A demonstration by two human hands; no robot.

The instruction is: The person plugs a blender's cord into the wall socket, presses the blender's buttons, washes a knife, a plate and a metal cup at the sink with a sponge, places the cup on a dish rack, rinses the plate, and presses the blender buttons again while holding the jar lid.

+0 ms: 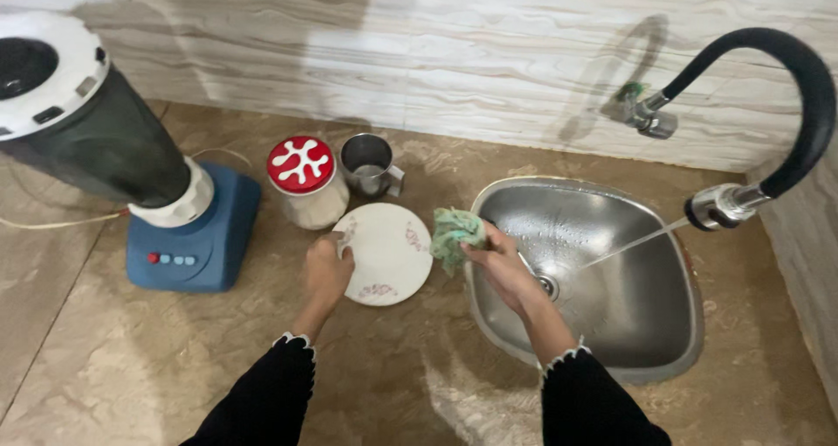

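My left hand point(326, 276) grips the left rim of a round white plate point(388, 250) with small pink flower marks, held just left of the sink. A crumpled green scrub cloth point(456, 235) is pinched in my right hand point(502, 267) at the plate's right edge, over the sink's left rim. Both of my arms wear black sleeves with white-trimmed cuffs.
A steel sink point(611, 324) sits to the right; a thin stream of water runs into it from a black flexible tap point(786, 106). On the brown stone counter stand a blue-based blender point(188, 232), a jar with a red-and-white lid point(301, 171) and a steel cup point(368, 165).
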